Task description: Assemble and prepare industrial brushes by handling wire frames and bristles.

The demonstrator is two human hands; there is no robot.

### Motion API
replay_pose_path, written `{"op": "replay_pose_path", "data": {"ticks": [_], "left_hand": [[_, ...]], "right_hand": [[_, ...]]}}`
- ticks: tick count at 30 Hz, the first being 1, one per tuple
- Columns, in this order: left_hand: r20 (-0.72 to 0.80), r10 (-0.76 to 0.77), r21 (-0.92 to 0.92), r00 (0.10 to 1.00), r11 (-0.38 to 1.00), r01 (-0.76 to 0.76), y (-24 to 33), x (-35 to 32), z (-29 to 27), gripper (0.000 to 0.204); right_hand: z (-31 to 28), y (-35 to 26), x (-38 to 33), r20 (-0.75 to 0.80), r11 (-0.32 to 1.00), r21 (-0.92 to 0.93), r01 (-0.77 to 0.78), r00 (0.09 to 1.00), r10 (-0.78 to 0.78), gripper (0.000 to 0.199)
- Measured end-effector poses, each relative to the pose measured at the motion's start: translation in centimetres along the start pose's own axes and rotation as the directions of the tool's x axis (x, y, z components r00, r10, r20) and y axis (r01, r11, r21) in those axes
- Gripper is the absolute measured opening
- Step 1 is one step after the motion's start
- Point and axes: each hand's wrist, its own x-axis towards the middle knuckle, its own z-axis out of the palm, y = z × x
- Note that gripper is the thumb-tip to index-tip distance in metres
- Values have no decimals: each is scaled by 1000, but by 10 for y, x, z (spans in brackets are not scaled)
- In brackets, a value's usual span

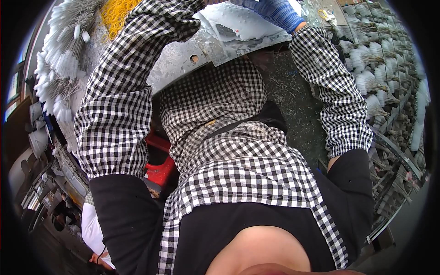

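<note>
My right hand [271, 12], in a blue knitted glove, reaches over the far part of the workbench [176, 62]. Its fingers run out at the top edge, so what they hold, if anything, does not show. Of my left hand [214, 1] only a sliver appears at the top edge, beyond the checked sleeve. Between and below the hands lies a crumpled white sheet [247, 25] on the bench. Left of my left sleeve sits a heap of yellow rubber bands [117, 16].
Bundles of thin wire brushes with white bristles [64, 59] crowd the bench's left side. More bundles [369, 57] fill a rack on the right. A red stool [160, 172] stands by my left side. Behind on the left is another person in a white top [94, 229].
</note>
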Motion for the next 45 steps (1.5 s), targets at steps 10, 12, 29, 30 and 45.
{"op": "replay_pose_path", "data": {"ticks": [10, 12, 29, 30, 45], "left_hand": [[174, -426, -783, 888, 487, 386, 15, 9, -12, 33], [-39, 71, 224, 997, 973, -61, 4, 7, -27, 35], [-286, -670, -666, 685, -375, -645, 136, -179, 14, 36], [-262, -650, -639, 714, -437, -633, 138, -183, 16, 35], [-364, -757, -527, 542, -313, -790, 151, -221, 33, 34]], "right_hand": [[-12, -2, 4, 95, 995, 101, -8, 995, -2, 37], [-35, -20, 6, 5, 1000, -8, 4, 1000, -4, 37], [-210, -212, -99, -291, 893, 450, 28, 949, 117, 10], [-206, -219, -98, -220, 879, 477, -7, 967, 127, 9], [-175, -257, -95, -61, 855, 519, -13, 997, 52, 11]]}}
